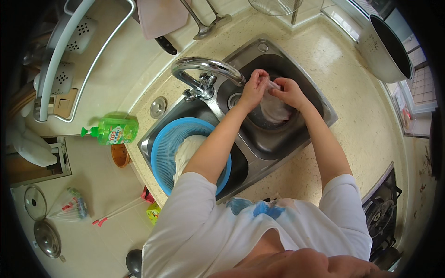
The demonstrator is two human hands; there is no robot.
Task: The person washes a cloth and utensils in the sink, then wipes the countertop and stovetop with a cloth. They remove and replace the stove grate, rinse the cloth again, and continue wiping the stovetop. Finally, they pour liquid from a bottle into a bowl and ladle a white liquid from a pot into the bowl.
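Note:
Both hands are over the right basin of a stainless steel double sink (278, 143). My left hand (255, 88) pinches one end of a pale, wet, limp piece, which looks like raw meat or fish (274, 107). With its fingers closed on the same piece, my right hand (290, 93) is just beside the left. The piece hangs down over a dark round vessel or pool in the basin; which one is not clear. A chrome faucet (208, 64) arches up to the left of my hands. I cannot see water running from its spout.
In the left basin stands a blue plastic colander (163, 146) holding a whitish cloth-like thing (189, 149). A green soap bottle (118, 130) and a sink strainer (158, 107) are at the left. A large pot (382, 48) stands back right, a gas stove (380, 212) lower right. A knife (166, 45) hangs above.

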